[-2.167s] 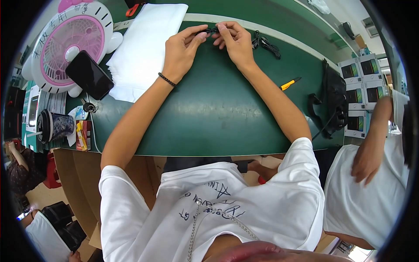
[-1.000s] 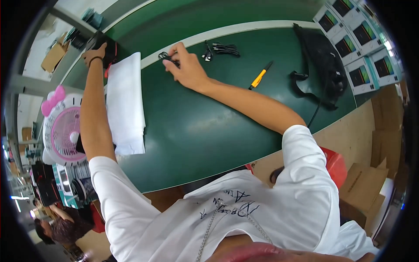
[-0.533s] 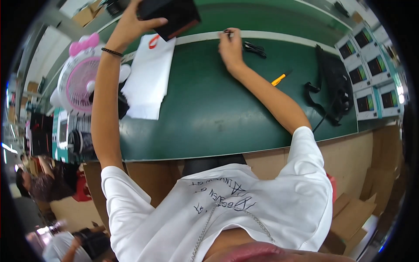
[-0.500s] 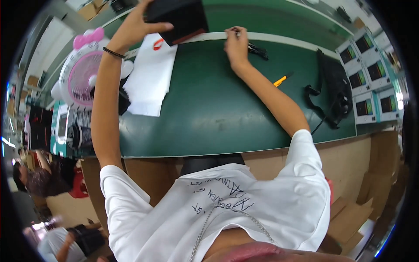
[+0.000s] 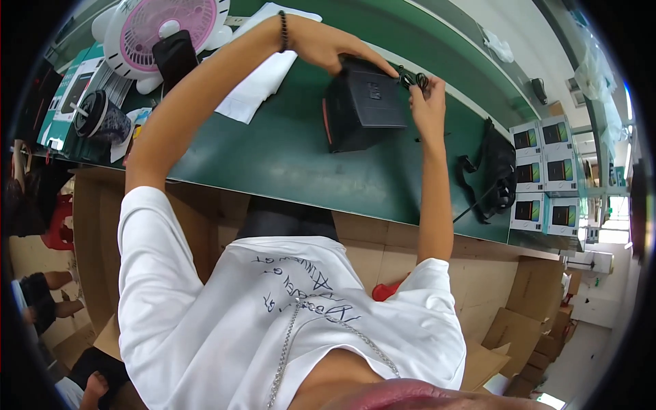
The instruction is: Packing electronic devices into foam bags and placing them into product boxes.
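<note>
A black box (image 5: pixel 365 106) with a red stripe along one side stands on the green table in front of me. My left hand (image 5: pixel 318 44) reaches over from the left and grips its far end. The thumb lies at the box's left side, and a finger stretches along the far edge toward a cable. Just right of the box, my right hand (image 5: pixel 428 102) is closed on a coiled black cable (image 5: pixel 418 80), pinched between thumb and fingers. White sheets of paper (image 5: pixel 263 85) lie partly under my left forearm.
At the left stand a pink and white fan (image 5: pixel 167 27), a black phone (image 5: pixel 175 58) and a dark patterned cup (image 5: pixel 102 113). A black bag (image 5: pixel 492 171) with straps lies at the right, beside stacked white boxes (image 5: pixel 544 174). Cardboard boxes (image 5: pixel 516 335) sit on the floor.
My left hand has brought the black box rightward and nearer, down onto the table. My right hand has moved right with the cable. The view has shifted, and the orange knife no longer shows.
</note>
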Motion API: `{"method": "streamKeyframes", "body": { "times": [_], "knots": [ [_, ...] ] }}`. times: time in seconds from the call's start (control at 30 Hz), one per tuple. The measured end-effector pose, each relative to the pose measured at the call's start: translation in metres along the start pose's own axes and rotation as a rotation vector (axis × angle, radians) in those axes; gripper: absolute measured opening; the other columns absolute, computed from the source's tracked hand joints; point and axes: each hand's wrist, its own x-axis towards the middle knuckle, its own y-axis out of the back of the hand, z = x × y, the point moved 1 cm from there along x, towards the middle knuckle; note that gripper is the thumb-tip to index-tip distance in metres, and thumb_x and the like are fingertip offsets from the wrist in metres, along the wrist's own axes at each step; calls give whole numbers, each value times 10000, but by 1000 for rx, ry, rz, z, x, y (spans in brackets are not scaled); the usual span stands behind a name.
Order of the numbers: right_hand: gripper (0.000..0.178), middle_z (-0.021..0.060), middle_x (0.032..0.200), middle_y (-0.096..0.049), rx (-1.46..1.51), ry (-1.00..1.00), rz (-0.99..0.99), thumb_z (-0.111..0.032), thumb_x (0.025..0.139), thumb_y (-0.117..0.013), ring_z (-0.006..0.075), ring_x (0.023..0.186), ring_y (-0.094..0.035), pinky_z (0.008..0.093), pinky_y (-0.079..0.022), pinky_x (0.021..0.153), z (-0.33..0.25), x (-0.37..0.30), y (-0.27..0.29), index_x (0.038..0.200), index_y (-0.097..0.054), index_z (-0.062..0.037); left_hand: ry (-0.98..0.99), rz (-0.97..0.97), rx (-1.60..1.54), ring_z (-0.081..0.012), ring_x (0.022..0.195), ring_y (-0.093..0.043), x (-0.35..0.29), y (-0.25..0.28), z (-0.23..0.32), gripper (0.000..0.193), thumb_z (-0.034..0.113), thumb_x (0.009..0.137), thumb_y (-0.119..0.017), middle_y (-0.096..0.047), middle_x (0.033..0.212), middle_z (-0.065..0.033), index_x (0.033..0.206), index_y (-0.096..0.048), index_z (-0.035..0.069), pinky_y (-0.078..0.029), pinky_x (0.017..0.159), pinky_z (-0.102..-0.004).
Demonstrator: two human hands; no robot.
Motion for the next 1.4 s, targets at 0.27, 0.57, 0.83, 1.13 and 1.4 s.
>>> {"method": "streamKeyframes", "body": {
  "times": [0.27,0.57,0.83,1.13,1.4],
  "knots": [
    [372,122,1005,-714,-331,2,-41,-68,865,-733,231,938,-698,351,-547,870,-16,-23,30,1223,-629,-55,714,1046,882,-376,1309,-544,-88,-42,-83,459,121,967,-581,-584,1416,-198,1419,-548,50,-432,1108,-449],
    [328,112,1004,-724,-293,19,47,-144,873,-767,203,939,-674,340,-533,889,-22,-28,32,1166,-670,-31,887,1008,1019,-388,831,-709,-89,-57,-80,157,80,912,-617,-715,875,-183,1045,-694,46,-565,731,-489],
    [300,106,986,-718,-209,-6,51,-142,888,-753,193,919,-670,328,-532,875,-18,-34,27,1148,-675,-15,691,1015,826,-363,850,-710,-84,-26,-67,152,74,900,-647,-751,916,-127,1042,-701,84,-553,753,-465],
    [277,75,952,-711,76,88,361,-133,925,-741,161,882,-663,307,-526,867,-45,-30,34,1165,-671,-14,412,1121,1051,-271,898,-685,-63,47,66,173,171,945,-689,-741,1006,-131,1091,-739,93,-530,818,-364],
    [995,112,1264,-677,261,420,18,-359,654,-979,210,1134,-648,343,-485,989,-220,-95,2,1424,-435,-40,415,1282,759,-165,841,-652,-76,14,177,162,117,946,-671,-707,862,-91,1026,-693,-21,-512,805,-308]
  ]
}}
